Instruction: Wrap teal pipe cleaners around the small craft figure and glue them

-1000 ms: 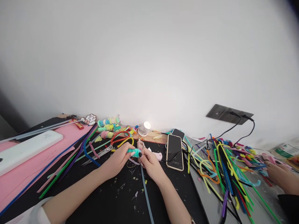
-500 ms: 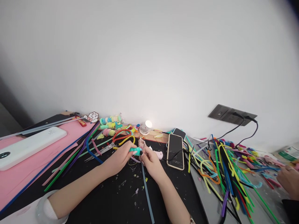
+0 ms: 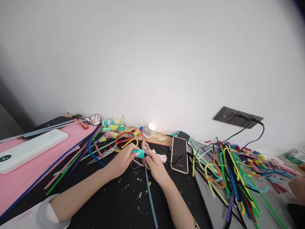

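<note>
In the head view a turquoise coil of fuzzy pipe cleaner (image 3: 137, 153) is held between my two hands over the black mat (image 3: 114, 197). My left hand (image 3: 124, 160) pinches its left end with thumb and fingers. On the other end, my right hand (image 3: 154, 165) is closed with the thumb pressed against it. A grey-blue strip (image 3: 151, 200) runs down the mat from beneath my right hand. Just behind my fingers lies a crumpled pinkish-brown item (image 3: 145, 145) whose kind I cannot make out. Red-handled scissors (image 3: 111, 149) rest to the left.
A white paper cup (image 3: 149, 129) stands by the wall. Finished fuzzy coils (image 3: 113, 122) lie back left, beside pink sheets (image 3: 30, 159) and a white device (image 3: 33, 151). A phone (image 3: 179, 154) and many pipe cleaners (image 3: 233, 178) are right, near another person's hand (image 3: 297, 187).
My right thumb has shifted slightly on the turquoise coil, and the coil has turned a little. The other person's hand at far right has moved outward to the right.
</note>
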Motion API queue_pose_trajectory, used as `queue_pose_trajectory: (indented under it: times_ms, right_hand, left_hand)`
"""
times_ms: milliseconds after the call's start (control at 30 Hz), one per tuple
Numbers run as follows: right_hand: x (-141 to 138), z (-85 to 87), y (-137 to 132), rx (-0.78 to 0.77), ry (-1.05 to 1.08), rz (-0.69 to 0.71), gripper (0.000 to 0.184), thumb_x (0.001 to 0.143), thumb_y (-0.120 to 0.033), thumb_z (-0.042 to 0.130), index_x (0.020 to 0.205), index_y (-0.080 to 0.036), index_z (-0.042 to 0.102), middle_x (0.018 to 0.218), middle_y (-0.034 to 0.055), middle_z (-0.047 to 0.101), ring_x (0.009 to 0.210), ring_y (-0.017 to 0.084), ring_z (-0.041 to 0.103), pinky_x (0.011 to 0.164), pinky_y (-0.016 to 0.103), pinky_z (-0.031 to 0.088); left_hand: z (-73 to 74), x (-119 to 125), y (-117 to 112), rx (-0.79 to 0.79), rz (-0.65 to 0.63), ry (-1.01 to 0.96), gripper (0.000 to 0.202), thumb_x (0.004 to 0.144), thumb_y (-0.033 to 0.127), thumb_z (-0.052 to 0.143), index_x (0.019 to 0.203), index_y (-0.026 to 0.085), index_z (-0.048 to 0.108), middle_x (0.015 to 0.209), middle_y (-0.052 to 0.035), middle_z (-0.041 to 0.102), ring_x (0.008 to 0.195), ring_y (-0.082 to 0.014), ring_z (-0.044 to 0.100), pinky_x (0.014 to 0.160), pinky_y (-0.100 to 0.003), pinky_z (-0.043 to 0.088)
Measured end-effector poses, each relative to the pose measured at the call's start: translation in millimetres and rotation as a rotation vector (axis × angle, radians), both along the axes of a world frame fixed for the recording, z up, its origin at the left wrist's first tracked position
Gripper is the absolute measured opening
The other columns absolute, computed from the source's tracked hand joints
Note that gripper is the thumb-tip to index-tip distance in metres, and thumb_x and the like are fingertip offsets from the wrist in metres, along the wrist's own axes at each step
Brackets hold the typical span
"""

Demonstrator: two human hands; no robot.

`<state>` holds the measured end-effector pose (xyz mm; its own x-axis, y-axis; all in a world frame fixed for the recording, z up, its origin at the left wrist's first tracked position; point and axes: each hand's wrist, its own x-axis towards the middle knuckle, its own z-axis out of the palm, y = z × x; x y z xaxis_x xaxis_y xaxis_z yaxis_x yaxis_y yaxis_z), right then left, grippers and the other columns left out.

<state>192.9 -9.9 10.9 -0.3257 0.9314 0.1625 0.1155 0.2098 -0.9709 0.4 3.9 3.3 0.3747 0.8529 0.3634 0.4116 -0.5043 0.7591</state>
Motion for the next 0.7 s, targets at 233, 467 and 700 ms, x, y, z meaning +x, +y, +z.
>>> queue_pose_trajectory:
  times_ms: [233,467,700]
  right_hand:
    - [0.6,-6.7,2.7,0.069,-0.067,-0.04,0.026,0.092,-0.039,0.052,0.072,-0.026,0.042,0.063,-0.0045,0.041,0.054,0.014,0.033,0.052,0.025,0.027]
    - [-0.8,0.9,-1.4,0.058,-0.009,-0.034,0.03,0.095,-0.045,0.051,0.073,-0.025,0.047,0.063,-0.0043,0.042,0.054,0.014,0.034,0.052,0.026,0.028]
    - [4.2,2.0,0.7,0.124,-0.04,-0.246,0.026,0.092,-0.045,0.056,0.081,-0.022,0.059,0.066,-0.0029,0.05,0.058,0.015,0.044,0.057,0.027,0.036]
  left_hand:
    - [-1.5,0.0,0.6,0.024,-0.011,0.019,0.026,0.104,0.037,0.037,0.104,0.022,0.058,0.097,-0.0049,0.066,0.09,-0.0239,0.065,0.083,-0.037,0.054]
    - [0.4,1.6,-1.3,0.032,0.042,-0.032,0.024,0.103,0.036,0.039,0.105,0.022,0.058,0.099,-0.0054,0.068,0.094,-0.0239,0.066,0.087,-0.038,0.053]
    - [3.5,-8.5,11.3,-0.046,0.377,-0.211,0.037,0.1,0.045,0.042,0.115,0.019,0.062,0.1,-0.0085,0.071,0.092,-0.0264,0.067,0.084,-0.041,0.054]
